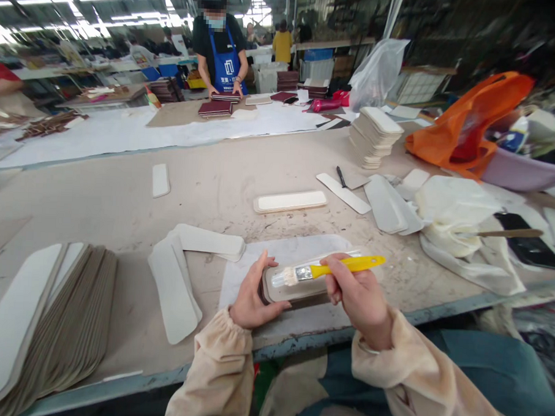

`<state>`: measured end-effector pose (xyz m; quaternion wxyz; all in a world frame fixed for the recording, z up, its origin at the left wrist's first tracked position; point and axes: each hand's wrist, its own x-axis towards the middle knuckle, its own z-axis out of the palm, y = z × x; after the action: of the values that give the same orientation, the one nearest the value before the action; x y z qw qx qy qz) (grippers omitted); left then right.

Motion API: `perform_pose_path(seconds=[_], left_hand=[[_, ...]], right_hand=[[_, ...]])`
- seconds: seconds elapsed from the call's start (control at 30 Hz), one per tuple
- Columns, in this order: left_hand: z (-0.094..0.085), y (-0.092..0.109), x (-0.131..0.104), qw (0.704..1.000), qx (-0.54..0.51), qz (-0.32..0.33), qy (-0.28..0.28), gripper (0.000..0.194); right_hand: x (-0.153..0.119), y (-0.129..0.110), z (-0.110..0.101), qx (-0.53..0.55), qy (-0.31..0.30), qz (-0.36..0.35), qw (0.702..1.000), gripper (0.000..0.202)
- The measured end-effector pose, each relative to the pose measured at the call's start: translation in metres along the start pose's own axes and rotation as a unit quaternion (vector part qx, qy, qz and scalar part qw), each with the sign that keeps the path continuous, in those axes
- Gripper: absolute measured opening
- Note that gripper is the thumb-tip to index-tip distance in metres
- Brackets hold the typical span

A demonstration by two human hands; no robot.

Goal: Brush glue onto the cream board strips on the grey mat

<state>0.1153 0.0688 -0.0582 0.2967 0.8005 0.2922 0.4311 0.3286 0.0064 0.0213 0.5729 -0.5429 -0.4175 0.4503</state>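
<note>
Near the table's front edge, a rounded rectangular piece with dark sides lies on a white sheet. My left hand curves around its left end, thumb along the near side and fingers at the far side. In my right hand is a brush with a yellow handle, pinched between thumb and fingers. Its pale bristles touch the top face of the piece, where a wet-looking white patch shows at the left end.
Stacked long pale panels fill the front left, with loose strips beside them. Beyond lies a white strip. White cloth and an orange bag sit right. A person in a blue apron stands across the table.
</note>
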Motion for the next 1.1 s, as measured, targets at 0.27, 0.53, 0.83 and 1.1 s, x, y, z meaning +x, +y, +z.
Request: perform_pose_path(seconds=[0.27,0.53,0.83,1.1], left_hand=[[-0.001,0.000,0.000,1.000,-0.001,0.003,-0.007,0.106],[-0.001,0.002,0.001,1.000,0.018,-0.004,-0.011,0.104],[-0.004,0.003,0.002,0.999,0.045,-0.013,-0.014,0.098],[-0.003,0.003,0.002,0.999,0.053,-0.005,-0.012,0.097]], right_hand=[[-0.006,0.015,0.018,-0.092,-0.026,0.022,0.995,0.043],[-0.006,0.007,-0.029,-0.162,0.036,-0.019,0.986,0.047],[0.002,-0.002,-0.103,-0.196,0.148,-0.022,0.969,0.041],[0.008,-0.007,-0.131,-0.263,0.191,-0.045,0.945,0.039]])
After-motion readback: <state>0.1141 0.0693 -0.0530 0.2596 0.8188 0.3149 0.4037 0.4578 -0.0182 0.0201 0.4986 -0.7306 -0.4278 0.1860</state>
